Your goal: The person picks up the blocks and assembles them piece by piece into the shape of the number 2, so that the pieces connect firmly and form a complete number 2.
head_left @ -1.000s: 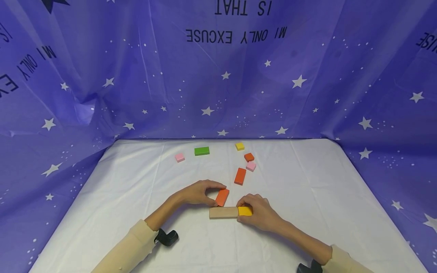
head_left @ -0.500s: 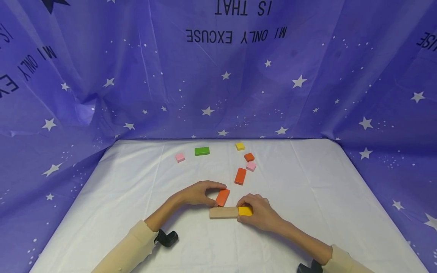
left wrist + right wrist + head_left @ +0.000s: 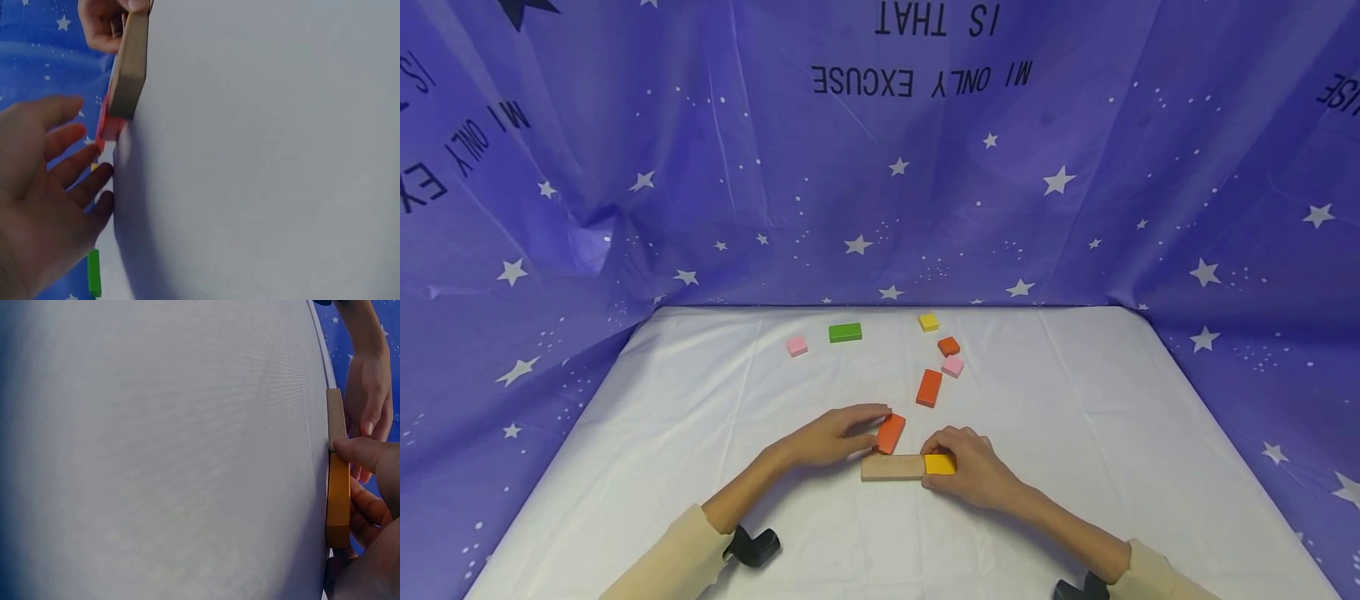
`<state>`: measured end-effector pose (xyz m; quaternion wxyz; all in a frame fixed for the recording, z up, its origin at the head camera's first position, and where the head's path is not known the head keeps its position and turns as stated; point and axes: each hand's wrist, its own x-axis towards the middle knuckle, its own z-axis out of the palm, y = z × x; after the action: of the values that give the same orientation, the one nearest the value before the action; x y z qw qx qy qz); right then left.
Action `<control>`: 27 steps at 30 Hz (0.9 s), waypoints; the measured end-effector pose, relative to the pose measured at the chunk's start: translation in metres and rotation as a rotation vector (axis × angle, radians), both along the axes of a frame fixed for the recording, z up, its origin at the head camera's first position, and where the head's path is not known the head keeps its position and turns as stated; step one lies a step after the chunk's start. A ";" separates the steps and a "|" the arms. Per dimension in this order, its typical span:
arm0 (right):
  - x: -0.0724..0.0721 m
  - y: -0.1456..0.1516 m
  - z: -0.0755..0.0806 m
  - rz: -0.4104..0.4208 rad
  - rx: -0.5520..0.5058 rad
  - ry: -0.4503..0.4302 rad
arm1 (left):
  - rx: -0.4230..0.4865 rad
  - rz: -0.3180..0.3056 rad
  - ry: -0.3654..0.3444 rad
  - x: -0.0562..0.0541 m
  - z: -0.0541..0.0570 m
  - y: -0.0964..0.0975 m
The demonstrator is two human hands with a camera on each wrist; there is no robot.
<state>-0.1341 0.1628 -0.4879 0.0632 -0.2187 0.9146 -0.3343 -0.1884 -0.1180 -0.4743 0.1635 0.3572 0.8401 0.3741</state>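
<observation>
Left hand (image 3: 829, 436) loosely spread beside orange block (image 3: 891, 434), right hand (image 3: 972, 468) pinching yellow block (image 3: 938, 464) against wooden block (image 3: 892, 467)

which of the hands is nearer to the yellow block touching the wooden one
Right. The right hand pinches the yellow block, while the left hand is farther away, near the opposite end of the wooden block.

Two blocks (image 3: 892, 467) lie end to end in front! Third block (image 3: 891, 434) just behind, six more blocks (image 3: 928, 388) farther back.
</observation>
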 end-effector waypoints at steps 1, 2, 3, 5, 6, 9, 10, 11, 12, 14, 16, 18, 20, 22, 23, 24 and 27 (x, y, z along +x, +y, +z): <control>0.000 0.000 0.000 0.000 0.000 0.001 | -0.003 0.002 0.006 0.003 0.001 0.000; 0.000 0.000 0.001 -0.001 0.000 0.002 | -0.008 0.005 0.010 0.006 0.003 0.000; 0.000 0.000 0.001 -0.002 0.000 0.002 | -0.013 0.007 0.015 0.009 0.004 0.000; 0.000 0.000 0.001 -0.002 0.000 0.001 | -0.026 0.012 0.024 0.016 0.007 0.001; 0.000 0.000 0.002 -0.001 -0.001 0.003 | -0.031 0.013 0.032 0.020 0.008 0.002; 0.000 0.000 0.001 0.001 -0.003 0.004 | -0.077 0.007 0.095 0.032 0.010 0.004; 0.000 0.000 0.001 0.002 -0.003 0.004 | -0.096 -0.001 0.128 0.036 0.010 0.005; 0.000 0.000 0.001 0.004 -0.004 0.006 | -0.118 -0.008 0.163 0.040 0.011 0.006; 0.000 0.000 0.001 0.004 -0.006 0.009 | -0.139 -0.016 0.202 0.044 0.011 0.007; 0.000 0.000 0.000 0.005 -0.004 0.012 | -0.172 -0.036 0.285 0.052 0.012 0.008; 0.000 0.000 -0.001 0.006 -0.006 0.018 | -0.199 -0.058 0.373 0.057 0.012 0.010; 0.000 0.001 -0.001 0.006 -0.007 0.022 | -0.219 -0.077 0.453 0.061 0.011 0.010; 0.001 0.000 -0.001 0.006 -0.007 0.022 | -0.231 -0.092 0.519 0.063 0.009 0.011; 0.001 0.000 -0.001 0.006 -0.005 0.019 | -0.238 -0.104 0.564 0.065 0.007 0.011; 0.001 0.000 0.000 0.007 -0.003 0.019 | -0.242 -0.107 0.578 0.066 0.007 0.011; 0.001 0.000 0.000 0.008 -0.002 0.019 | -0.246 -0.110 0.590 0.066 0.007 0.011; 0.001 0.000 0.001 0.011 -0.003 0.028 | -0.264 -0.111 0.603 0.067 0.006 0.012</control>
<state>-0.1330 0.1629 -0.4869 0.0521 -0.2285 0.9136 -0.3324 -0.1210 -0.1063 -0.4681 -0.0276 0.4730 0.8710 0.1301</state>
